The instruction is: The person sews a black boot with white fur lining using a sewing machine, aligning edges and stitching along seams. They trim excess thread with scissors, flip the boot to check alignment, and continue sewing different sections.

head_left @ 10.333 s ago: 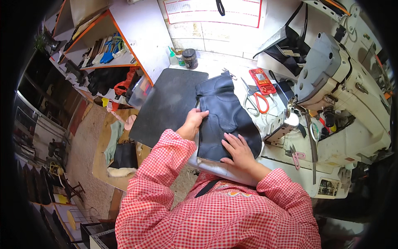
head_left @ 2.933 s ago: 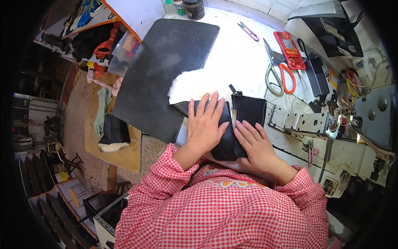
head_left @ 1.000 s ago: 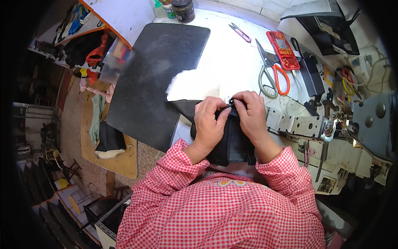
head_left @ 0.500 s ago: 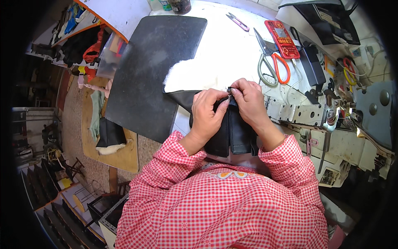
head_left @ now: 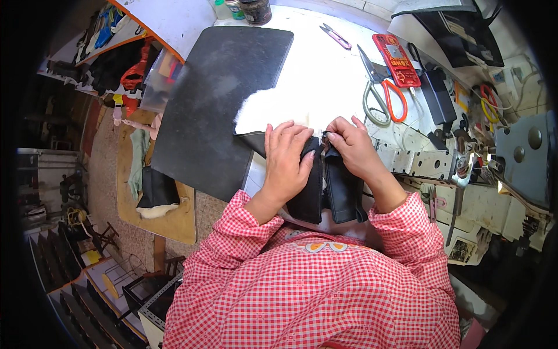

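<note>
In front of me is a black leather piece [head_left: 306, 200] with fluffy white fleece [head_left: 270, 110] spreading from its far side, like a lined boot upper. Two dark edges hang toward me with a narrow gap between them. My left hand [head_left: 285, 160] is closed on the left flap, its thumb near the edge and its fingers over the top. Beside it, my right hand [head_left: 351, 148] pinches the upper corner of the right flap. A small, zipper-like detail sits between the hands, too small to make out.
A black mat [head_left: 218, 104] covers the table's left part. Scissors [head_left: 378, 93] with one orange handle, thread snips [head_left: 336, 36] and a red phone [head_left: 396, 60] lie beyond my hands. Sewing machine metalwork [head_left: 421, 164] is at right. Jars [head_left: 256, 10] stand at the back.
My hands have moved slightly apart, and the two leather edges have parted, leaving a gap. The left fingers now lie flatter over the leather. The view has shifted slightly.
</note>
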`<state>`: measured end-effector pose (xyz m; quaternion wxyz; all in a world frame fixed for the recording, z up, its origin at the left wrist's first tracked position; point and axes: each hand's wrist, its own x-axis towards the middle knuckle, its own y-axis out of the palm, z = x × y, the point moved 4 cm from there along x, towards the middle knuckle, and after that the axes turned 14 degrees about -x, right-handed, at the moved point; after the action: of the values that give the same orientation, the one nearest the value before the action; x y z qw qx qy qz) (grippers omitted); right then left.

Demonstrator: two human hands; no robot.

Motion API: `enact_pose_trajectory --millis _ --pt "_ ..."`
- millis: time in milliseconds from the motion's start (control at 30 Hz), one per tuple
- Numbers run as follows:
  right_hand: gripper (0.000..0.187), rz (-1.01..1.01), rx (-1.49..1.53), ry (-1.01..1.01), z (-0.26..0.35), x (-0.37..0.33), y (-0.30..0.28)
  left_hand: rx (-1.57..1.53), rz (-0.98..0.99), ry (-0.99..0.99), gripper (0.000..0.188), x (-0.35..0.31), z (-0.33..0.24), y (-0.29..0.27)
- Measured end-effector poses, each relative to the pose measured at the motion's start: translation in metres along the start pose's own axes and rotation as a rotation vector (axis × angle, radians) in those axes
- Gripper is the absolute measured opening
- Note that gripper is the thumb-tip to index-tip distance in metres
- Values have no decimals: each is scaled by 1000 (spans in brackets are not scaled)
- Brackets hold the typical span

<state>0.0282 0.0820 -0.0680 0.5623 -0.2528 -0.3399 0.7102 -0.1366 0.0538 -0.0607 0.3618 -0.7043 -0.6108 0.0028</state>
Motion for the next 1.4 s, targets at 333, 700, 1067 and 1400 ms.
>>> enact_pose_trajectory --millis 333,700,1067,1400 --pt "10 40 -1 6 0 1 0 -80 60 -27 39 2 2 3" --pt "9 68 33 -32 -5 -1 2 -352 -150 3 12 -1 13 -7" --pt "8 -157 68 -32 -11 -4 -7 -79 70 -11 7 5 6 -3" --pt "8 -253 -77 -10 -6 -6 -2 297 215 -183 22 18 -11 11"
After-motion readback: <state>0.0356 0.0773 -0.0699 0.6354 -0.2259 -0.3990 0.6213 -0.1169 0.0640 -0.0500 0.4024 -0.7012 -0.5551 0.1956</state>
